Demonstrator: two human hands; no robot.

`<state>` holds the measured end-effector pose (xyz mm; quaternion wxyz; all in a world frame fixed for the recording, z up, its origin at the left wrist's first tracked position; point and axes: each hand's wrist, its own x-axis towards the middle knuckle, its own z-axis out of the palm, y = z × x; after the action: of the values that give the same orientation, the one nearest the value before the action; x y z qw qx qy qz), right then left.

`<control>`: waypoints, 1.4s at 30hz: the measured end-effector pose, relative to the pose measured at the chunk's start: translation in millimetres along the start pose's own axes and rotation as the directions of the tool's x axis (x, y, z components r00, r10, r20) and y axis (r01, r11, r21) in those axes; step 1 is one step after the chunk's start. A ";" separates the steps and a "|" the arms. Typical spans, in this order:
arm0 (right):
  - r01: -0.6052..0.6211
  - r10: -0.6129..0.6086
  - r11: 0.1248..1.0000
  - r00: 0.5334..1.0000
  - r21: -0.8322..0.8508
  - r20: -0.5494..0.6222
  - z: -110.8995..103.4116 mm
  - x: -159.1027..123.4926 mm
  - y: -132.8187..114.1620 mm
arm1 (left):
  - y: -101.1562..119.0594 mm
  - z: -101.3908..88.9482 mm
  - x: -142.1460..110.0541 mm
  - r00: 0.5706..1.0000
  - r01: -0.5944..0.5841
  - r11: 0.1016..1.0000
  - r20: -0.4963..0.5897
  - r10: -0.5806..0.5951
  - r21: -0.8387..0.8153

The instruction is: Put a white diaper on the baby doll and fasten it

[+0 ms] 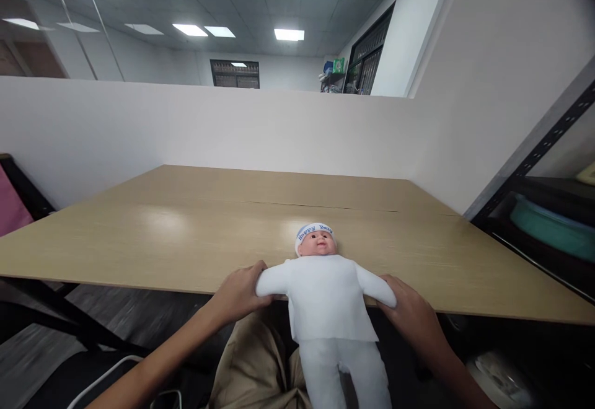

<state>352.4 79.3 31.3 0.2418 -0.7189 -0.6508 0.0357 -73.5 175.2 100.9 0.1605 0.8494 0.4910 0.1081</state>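
A baby doll in a white top and trousers faces up at the table's front edge. Its white headband reads "Happy Baby". The doll's head lies over the tabletop, while its legs hang down toward my lap. My left hand is closed round the end of the sleeved arm on the left. On the other side, my right hand grips the end of the other arm. Both doll arms are stretched out sideways. Some of my fingers are hidden behind the sleeves.
The wooden table reaches back to a low white partition. At the right stands a metal-framed shelf with a teal item on it. My knees in tan trousers are below the table edge. A white cable runs at lower left.
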 end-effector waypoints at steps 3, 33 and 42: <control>-0.002 0.003 1.000 1.000 -0.014 0.012 7.9 12.2 9.6 | -11.0 2.1 3.8 1.000 0.006 1.000 -0.015 -0.006 -0.004; 0.115 -0.115 0.993 0.993 0.000 -0.027 81.5 250.9 17.4 | -127.8 -6.0 214.9 0.956 -0.005 0.998 -0.292 0.025 0.068; 0.133 -0.138 0.990 0.984 -0.043 -0.117 107.0 323.8 15.9 | -154.4 -10.9 287.2 0.933 0.063 0.991 -0.359 -0.017 0.116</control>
<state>376.5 419.5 16.1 0.2696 -0.6779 -0.6831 -0.0353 -58.6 498.5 59.9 0.0172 0.8138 0.5349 0.2264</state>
